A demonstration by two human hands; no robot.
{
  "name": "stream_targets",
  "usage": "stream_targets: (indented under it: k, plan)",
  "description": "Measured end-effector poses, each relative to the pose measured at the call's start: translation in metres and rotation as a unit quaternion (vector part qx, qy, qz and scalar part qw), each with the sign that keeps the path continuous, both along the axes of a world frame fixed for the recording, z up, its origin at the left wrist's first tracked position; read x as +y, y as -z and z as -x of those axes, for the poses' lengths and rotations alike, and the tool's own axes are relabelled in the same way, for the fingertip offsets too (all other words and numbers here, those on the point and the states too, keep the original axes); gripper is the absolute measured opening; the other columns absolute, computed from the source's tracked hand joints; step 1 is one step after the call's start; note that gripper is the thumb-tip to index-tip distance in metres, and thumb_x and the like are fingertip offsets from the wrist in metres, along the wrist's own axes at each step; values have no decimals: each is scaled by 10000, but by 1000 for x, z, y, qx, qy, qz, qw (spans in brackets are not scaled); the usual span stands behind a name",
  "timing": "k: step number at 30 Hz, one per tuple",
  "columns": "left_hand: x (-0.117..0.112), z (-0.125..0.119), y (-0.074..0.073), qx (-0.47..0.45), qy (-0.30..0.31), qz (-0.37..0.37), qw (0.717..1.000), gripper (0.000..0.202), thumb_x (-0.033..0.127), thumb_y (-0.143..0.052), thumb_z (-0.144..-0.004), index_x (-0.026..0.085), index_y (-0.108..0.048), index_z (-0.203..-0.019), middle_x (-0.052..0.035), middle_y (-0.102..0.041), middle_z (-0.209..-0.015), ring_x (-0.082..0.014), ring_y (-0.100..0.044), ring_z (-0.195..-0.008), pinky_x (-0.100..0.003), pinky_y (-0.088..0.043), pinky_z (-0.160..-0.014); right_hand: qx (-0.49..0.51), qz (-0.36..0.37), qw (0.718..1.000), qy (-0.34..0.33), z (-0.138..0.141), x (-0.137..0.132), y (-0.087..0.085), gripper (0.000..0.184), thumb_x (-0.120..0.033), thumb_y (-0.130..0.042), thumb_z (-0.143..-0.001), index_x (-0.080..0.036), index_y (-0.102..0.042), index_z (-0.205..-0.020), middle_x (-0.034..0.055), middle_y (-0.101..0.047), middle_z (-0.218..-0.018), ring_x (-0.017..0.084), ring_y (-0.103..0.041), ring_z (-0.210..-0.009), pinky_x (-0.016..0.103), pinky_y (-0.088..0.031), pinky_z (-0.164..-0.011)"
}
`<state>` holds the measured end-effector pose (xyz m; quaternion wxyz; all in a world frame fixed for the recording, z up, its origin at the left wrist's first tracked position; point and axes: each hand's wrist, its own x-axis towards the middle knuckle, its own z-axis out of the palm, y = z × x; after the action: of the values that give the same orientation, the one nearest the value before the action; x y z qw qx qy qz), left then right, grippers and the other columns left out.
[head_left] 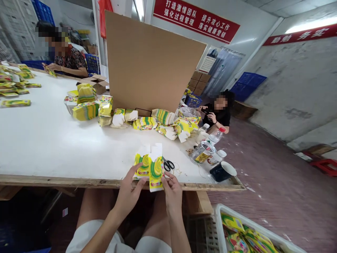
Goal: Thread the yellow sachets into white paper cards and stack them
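My right hand (172,186) pinches the right side of a yellow and green printed carton (156,173) with its white end flaps raised. The carton is upright at the table's front edge, just in front of me. To its left, a small stack of flat yellow cartons (141,168) lies on the table. My left hand (133,184) rests at that stack with finger and thumb apart, the fingertips touching the top carton and the thumb near the held one. Black-handled scissors (169,165) lie right behind my right hand, partly hidden by the carton.
Bundles of flat cartons (85,110) line the table's back before a large cardboard sheet (152,63). Plastic bottles (202,151) and a dark mug (223,171) stand at the right corner. A white basket (219,225) of filled packs sits lower right. Two other people are nearby.
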<state>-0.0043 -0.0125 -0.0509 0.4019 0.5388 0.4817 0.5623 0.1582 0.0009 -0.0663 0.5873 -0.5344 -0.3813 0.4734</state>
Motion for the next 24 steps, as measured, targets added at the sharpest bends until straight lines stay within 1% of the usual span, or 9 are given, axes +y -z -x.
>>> stream_targets:
  k: [2,5,7,9,12,16,20,22,24]
  plan:
    - [-4,-7,-4,-146,40,46,987,494,426,-645,-858,217,-586,-1301,-123,-580,-1408,-300,-496,-1335,-452,-366,-1134,56,11,998,-18,-3,-20,-2,408,-417,-784,-719,-206,-656,-1044,30,-747,-789,198,-700,-716,312,-550,-680]
    - [-11,-18,-9,-314,167,145,923,509,491,-722,-781,209,-674,-1202,-120,-660,-1312,-308,-574,-1253,-411,-444,-1071,145,35,988,-32,0,-43,-2,386,-379,-838,-678,-208,-688,-990,40,-758,-832,180,-697,-708,271,-541,-640]
    - [-14,-22,-12,-365,233,190,881,469,475,-763,-748,211,-719,-1132,-113,-709,-1232,-307,-612,-1201,-391,-473,-1035,161,41,985,-34,3,-50,-1,376,-371,-843,-679,-207,-701,-985,56,-766,-898,181,-700,-728,269,-545,-644]
    - [-15,-24,-14,-385,260,197,863,436,437,-797,-724,208,-740,-1091,-108,-738,-1170,-301,-639,-1158,-369,-495,-1001,144,26,989,-26,3,-53,-1,366,-373,-837,-688,-204,-716,-990,66,-766,-946,194,-703,-790,288,-557,-708]
    - [-14,-27,-14,-382,229,180,877,381,388,-810,-721,198,-746,-1044,-91,-768,-1084,-280,-673,-1090,-343,-517,-957,88,-5,996,-14,3,-54,-6,365,-417,-821,-693,-192,-734,-967,75,-764,-957,228,-697,-859,326,-562,-776]
    - [-12,-31,-10,-333,176,173,910,380,435,-770,-745,160,-709,-1002,-92,-779,-1018,-279,-707,-994,-360,-553,-876,17,7,999,-33,5,-56,-16,313,-451,-779,-724,-170,-713,-845,61,-740,-798,218,-671,-719,322,-557,-677]
    - [-14,-29,-9,-243,131,132,952,481,421,-714,-799,185,-535,-1178,-94,-760,-1051,-260,-713,-978,-357,-561,-837,-75,-26,997,8,7,-58,-20,249,-418,-732,-775,-179,-661,-764,27,-673,-714,177,-614,-664,273,-529,-632]
    - [-16,-26,-11,-211,113,117,964,546,400,-680,-831,225,-400,-1266,-81,-755,-1040,-250,-715,-974,-361,-560,-826,-110,-47,993,-6,5,-57,-22,222,-390,-723,-787,-185,-668,-849,35,-680,-771,172,-611,-673,264,-527,-631]
    - [-18,-24,-13,-192,130,107,967,569,389,-649,-855,248,-325,-1301,-85,-744,-1053,-250,-711,-980,-366,-558,-822,-137,-74,988,-6,0,-56,-25,318,-373,-732,-781,-192,-667,-1034,58,-702,-886,172,-621,-686,267,-535,-638]
